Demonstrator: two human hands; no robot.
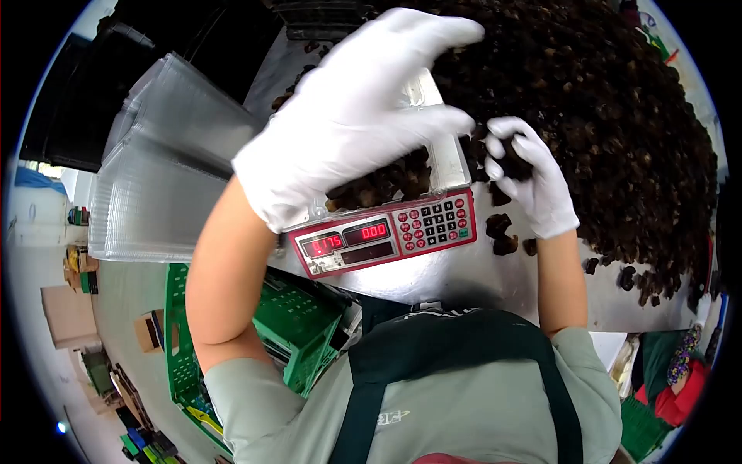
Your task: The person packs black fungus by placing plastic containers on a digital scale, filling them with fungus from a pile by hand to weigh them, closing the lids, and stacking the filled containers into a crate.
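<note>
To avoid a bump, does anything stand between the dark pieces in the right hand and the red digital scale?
Partly: the white-gloved left hand spreads above the red digital scale, its thumb pointing towards the white-gloved right hand. Lower in view, nothing visible blocks the dark held pieces.

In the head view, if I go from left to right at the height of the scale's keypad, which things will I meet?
Clear plastic containers, left gloved hand, scale, loose dark pieces, right gloved hand, big pile of dark pieces.
</note>
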